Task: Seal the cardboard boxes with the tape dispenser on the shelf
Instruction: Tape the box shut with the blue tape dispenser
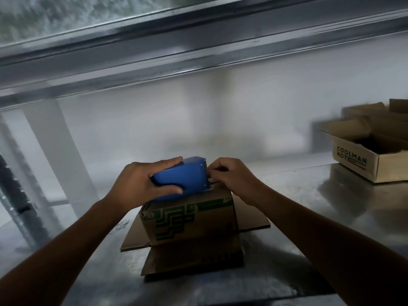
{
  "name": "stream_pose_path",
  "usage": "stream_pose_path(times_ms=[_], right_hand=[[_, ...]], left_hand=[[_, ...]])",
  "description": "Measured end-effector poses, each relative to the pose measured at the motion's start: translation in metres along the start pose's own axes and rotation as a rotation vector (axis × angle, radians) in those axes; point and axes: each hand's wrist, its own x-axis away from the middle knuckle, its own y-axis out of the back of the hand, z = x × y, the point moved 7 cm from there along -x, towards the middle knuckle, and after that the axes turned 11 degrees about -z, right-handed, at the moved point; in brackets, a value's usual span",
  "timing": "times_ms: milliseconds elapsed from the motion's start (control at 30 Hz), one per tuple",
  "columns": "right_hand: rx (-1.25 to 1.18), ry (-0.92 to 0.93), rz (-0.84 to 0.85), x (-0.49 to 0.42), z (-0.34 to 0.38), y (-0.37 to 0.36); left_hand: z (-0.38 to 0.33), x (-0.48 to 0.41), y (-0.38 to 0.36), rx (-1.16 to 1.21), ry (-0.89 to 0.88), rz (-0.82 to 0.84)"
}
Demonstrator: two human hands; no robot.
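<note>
1. At the left edge of the frame a grey metal post [13,195] stands up. It looks blurry.
2. A long metal beam [198,51] runs across the top of the frame, from lower left to upper right.
3. The left hand [141,184] is a bit left of the middle. It grips the blue tape dispenser [183,175]. Its fingers lie over the top and its thumb is curled along the near side.
4. The tape dispenser is in the middle of the frame, between the two hands. It sits right at the top of the cardboard box [189,219]. I cannot tell if it touches the box.
5. The cardboard box is just below the hands, in the lower middle of the frame. It has green shapes printed on its near side. Its brown flaps [194,261] are spread flat on the shelf [287,239], to the left, to the right and toward the bottom of the frame.
6. The right hand [234,177] is just right of the dispenser. Its fingers are curled and its fingertips [213,172] pinch at the dispenser's right end. What is between them is too small to see.
7. The shelf is shiny metal and goes across the lower part of the frame.
8. At the right edge, well apart from the hands, an open box [357,164] sits on the shelf. Its side says "COOLMAN NOTE".
</note>
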Motion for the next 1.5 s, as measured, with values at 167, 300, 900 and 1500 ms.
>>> stream_pose_path(times_ms=[167,300,900,1500], right_hand=[[0.006,0.006,-0.082,0.002,0.012,0.015],[-0.068,-0.138,-0.179,0.003,0.012,0.057],[-0.438,-0.692,-0.146,0.028,-0.052,0.038],[-0.168,-0.59,-0.114,0.027,-0.055,0.039]], left_hand=[[-0.002,0.004,-0.003,0.062,-0.037,0.003],[0.001,0.003,-0.002,0.092,-0.01,-0.005],[0.002,0.001,-0.005,0.105,-0.017,-0.01],[0.001,-0.001,-0.005,0.071,-0.003,0.009]])
